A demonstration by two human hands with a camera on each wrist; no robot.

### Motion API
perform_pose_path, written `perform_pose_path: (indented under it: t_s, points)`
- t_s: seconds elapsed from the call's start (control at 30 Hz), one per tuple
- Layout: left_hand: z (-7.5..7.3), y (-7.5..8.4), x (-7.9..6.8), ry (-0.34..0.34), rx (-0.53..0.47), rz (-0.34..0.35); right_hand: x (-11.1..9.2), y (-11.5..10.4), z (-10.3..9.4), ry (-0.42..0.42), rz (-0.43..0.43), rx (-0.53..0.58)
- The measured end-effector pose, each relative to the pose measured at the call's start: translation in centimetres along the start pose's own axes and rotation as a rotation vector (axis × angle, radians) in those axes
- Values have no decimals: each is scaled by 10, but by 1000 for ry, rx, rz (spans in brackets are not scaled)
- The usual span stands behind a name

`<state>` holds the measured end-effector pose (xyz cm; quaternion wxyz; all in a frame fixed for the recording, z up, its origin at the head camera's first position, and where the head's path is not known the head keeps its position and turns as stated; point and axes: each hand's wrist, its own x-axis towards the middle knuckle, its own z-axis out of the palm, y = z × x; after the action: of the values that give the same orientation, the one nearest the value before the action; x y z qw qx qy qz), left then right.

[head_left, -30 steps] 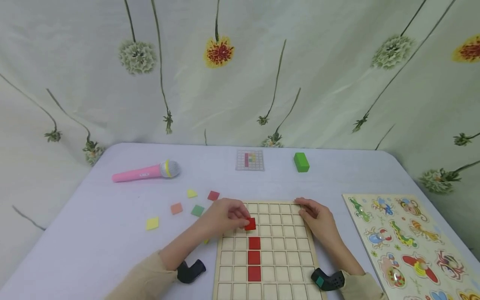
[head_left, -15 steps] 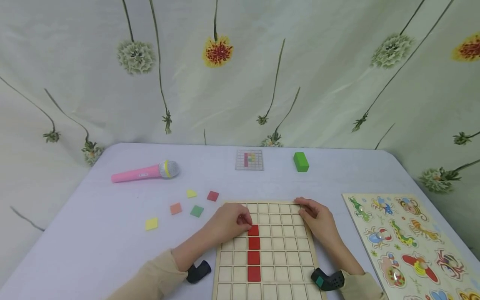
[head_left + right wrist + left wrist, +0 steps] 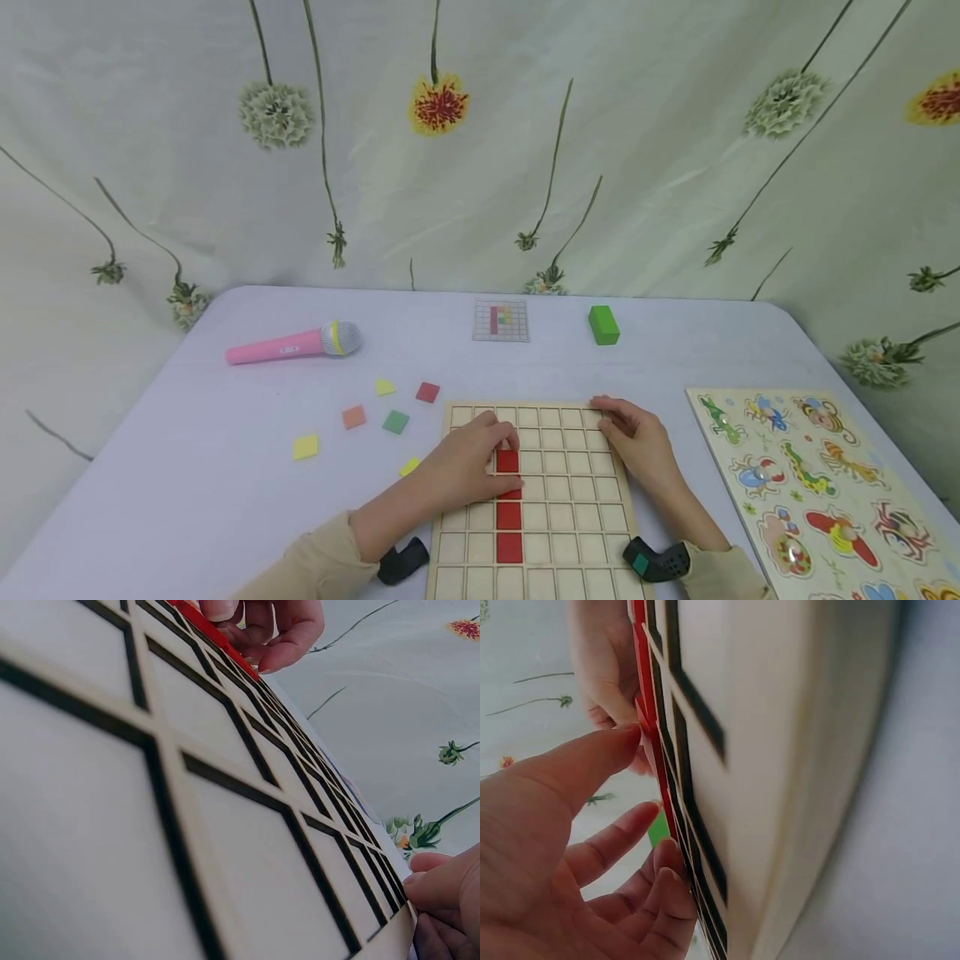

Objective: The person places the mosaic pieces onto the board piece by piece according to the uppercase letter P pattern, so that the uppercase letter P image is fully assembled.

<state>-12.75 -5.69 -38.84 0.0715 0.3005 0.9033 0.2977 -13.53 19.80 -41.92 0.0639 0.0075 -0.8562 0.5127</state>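
Observation:
A wooden grid board (image 3: 561, 517) lies in front of me, with a column of several red square tiles (image 3: 508, 516) set in its cells. Over the upper end of that column is my left hand (image 3: 463, 468), its thumb and fingers spread apart. The thumb touches a red tile below the topmost red tile (image 3: 507, 461), as the left wrist view shows with the thumb (image 3: 622, 746) against the red edge. At the far right corner of the board my right hand (image 3: 637, 437) grips its edge; in the right wrist view its thumb (image 3: 442, 885) lies at the rim.
Loose yellow (image 3: 305, 447), orange (image 3: 354, 417), green (image 3: 395, 422) and red tiles (image 3: 427, 392) lie left of the board. Farther back are a pink toy microphone (image 3: 288, 344), a pattern card (image 3: 500, 321) and a green block (image 3: 603, 325). An insect puzzle board (image 3: 817, 475) lies right.
My left hand has lowered a red tile into the cell at the column's far end and let go, then spread its fingers with the thumb nearer me. My right hand stays put.

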Motion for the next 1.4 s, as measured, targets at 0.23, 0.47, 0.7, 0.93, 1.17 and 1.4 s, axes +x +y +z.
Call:
perform_pose_path:
  t_s: [0.23, 0.47, 0.7, 0.93, 1.17, 1.4]
  points:
    - [1, 6, 0, -21, 60, -36, 0, -1, -1, 4, -1, -14]
    - [3, 6, -2, -19, 62, -56, -1, -2, 1, 2, 10, 3]
    - [-40, -39, 0, 60, -44, -87, 0, 0, 2, -2, -5, 27]
    - [-75, -97, 11, 71, 7, -255, 0, 1, 1, 10, 7, 9]
    - [-73, -103, 17, 81, 59, -218, 2, 1, 2, 15, -1, 6]
    - [-70, -81, 21, 130, 75, -158, 2, 3, 1, 18, 6, 0]
